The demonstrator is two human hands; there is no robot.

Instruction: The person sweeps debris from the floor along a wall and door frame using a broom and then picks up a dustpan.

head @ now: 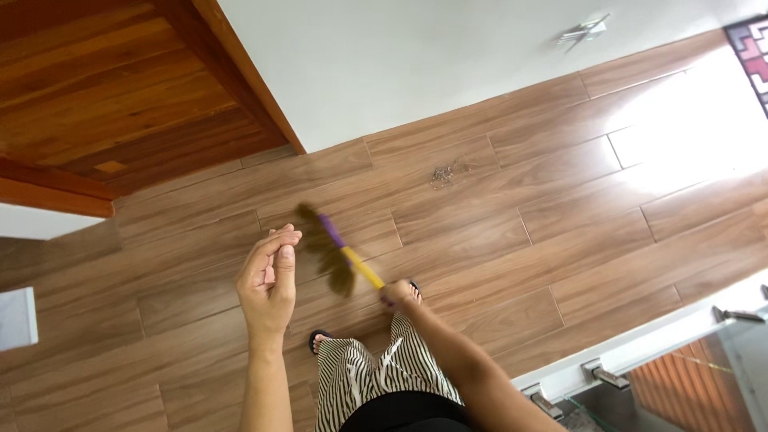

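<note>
R hand [398, 293], centre of frame just below mid-height, is clamped round the low end of a short broom [340, 250]. Yellow handle section sits right at the fist, then a purple band, then dark brown bristles blurred w/ motion. Long axis runs diagonally from the fist up and left toward mid-frame, so the brush head lies up-left of the R hand, over the wood-look floor [496, 240].

L hand [270, 276], left of centre, is empty: fingers loosely together, slightly curled, thumb in, palm facing right. It's just beside the bristles, apart from them, no contact.

A small clump of dust and hair [442, 175] lies on the floor up-right of the brush head, well apart, near the white wall [416, 56]. R hand is the nearer one to it.
</note>
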